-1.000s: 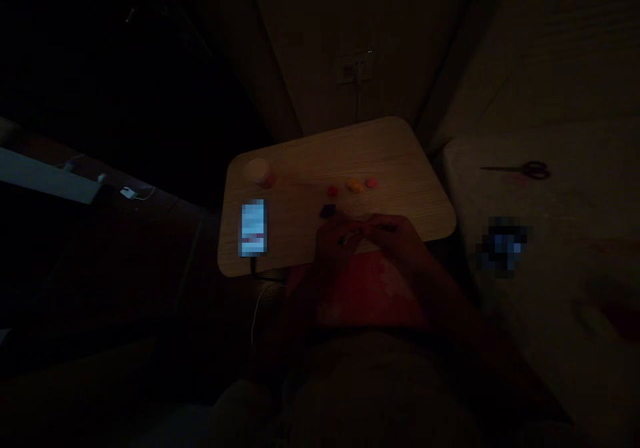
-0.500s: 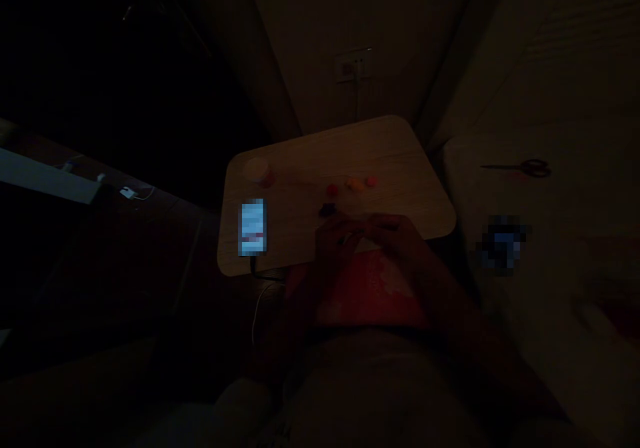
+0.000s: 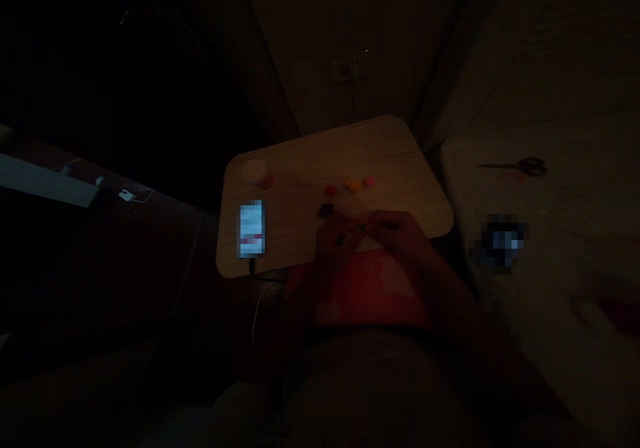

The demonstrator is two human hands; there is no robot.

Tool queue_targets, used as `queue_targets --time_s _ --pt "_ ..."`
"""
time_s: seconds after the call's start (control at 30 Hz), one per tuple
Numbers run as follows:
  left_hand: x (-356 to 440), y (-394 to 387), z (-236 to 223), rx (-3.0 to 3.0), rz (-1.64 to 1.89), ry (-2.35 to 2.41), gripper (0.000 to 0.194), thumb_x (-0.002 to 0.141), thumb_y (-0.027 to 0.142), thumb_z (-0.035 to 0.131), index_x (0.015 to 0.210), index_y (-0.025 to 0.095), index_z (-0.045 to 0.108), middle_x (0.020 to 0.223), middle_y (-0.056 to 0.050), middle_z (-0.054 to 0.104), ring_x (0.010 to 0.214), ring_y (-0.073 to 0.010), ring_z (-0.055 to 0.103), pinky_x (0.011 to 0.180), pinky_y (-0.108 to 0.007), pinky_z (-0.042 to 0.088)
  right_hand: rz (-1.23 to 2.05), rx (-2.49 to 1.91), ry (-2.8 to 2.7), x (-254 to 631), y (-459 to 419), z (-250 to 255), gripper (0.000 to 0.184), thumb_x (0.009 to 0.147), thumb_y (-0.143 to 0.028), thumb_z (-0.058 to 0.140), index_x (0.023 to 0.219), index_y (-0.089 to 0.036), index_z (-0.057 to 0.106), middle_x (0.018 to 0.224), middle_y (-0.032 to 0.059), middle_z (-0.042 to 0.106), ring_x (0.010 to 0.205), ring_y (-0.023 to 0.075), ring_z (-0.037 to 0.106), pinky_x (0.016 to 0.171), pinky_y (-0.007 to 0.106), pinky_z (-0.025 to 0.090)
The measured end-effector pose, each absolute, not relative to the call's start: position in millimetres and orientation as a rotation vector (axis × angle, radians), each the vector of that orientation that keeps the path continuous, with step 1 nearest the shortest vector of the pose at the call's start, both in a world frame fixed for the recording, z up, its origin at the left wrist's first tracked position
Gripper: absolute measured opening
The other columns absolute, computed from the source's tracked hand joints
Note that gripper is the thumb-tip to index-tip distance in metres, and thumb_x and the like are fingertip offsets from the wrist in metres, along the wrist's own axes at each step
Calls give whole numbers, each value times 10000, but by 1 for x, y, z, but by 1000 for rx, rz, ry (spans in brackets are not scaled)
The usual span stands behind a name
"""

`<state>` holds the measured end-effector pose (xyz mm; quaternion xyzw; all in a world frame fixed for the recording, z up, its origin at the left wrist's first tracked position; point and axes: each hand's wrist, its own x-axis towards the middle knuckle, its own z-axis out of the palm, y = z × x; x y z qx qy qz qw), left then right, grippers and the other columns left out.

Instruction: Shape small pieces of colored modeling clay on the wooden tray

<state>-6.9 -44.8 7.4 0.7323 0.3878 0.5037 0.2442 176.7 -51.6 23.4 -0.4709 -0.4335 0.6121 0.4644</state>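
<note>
The scene is very dark. Over the front edge of the small wooden table (image 3: 295,221), my left hand (image 3: 334,240) and my right hand (image 3: 395,229) meet with curled fingers. Between their fingertips is a small dark green piece (image 3: 362,227), pinched from both sides; its kind is hard to make out. Just beyond my left hand lies a dark lump (image 3: 327,211). Farther back on the tabletop sit a red lump (image 3: 331,190), a yellow-orange lump (image 3: 353,185) and a pink lump (image 3: 369,182), all soft-looking like modelling clay.
A lit phone (image 3: 251,229), blurred out, stands at the table's left with a cable below. Behind it is a pale round tub (image 3: 256,173). To the right, scissors (image 3: 523,166) and a blurred dark object (image 3: 500,243) lie on a pale surface. A wall socket (image 3: 349,67) is behind.
The green piece between my fingertips shows more clearly now. My fingers have shifted slightly around it, and the view has moved a little. The lumps on the table stay in place.
</note>
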Motion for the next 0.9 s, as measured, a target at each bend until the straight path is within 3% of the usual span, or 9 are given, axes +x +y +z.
queue_targets --time_s 0.17,0.37,0.6,0.9 --pt "-6 -44 11 1942 1344 1092 187 894 351 791 1014 208 799 853 -35 693 784 -173 631 739 -320 530 1338 -1168 -1257 179 -49 27 247 775 -433 811 763 -190 768 765 32 725 710 165 610 676 300 465" --pt "1 -39 13 1842 1330 1135 163 874 358 816 868 199 780 796 -10 646 725 -144 571 694 -286 469 1082 -1232 -1325 178 -48 26 187 781 -385 780 774 -198 770 821 54 749 770 193 659 695 309 499" --pt "11 -39 18 1494 1335 1237 329 799 478 853 709 183 736 716 6 629 689 -137 560 656 -270 454 938 -1232 -1251 170 -53 24 139 799 -339 788 742 -214 767 795 40 729 757 183 657 663 295 501" --pt "19 -43 22 1435 1446 1243 228 829 317 791 676 194 674 712 8 633 709 -144 572 691 -273 466 776 -1198 -1263 160 -62 27 108 853 -321 758 795 -230 755 858 56 720 792 198 660 632 303 532"
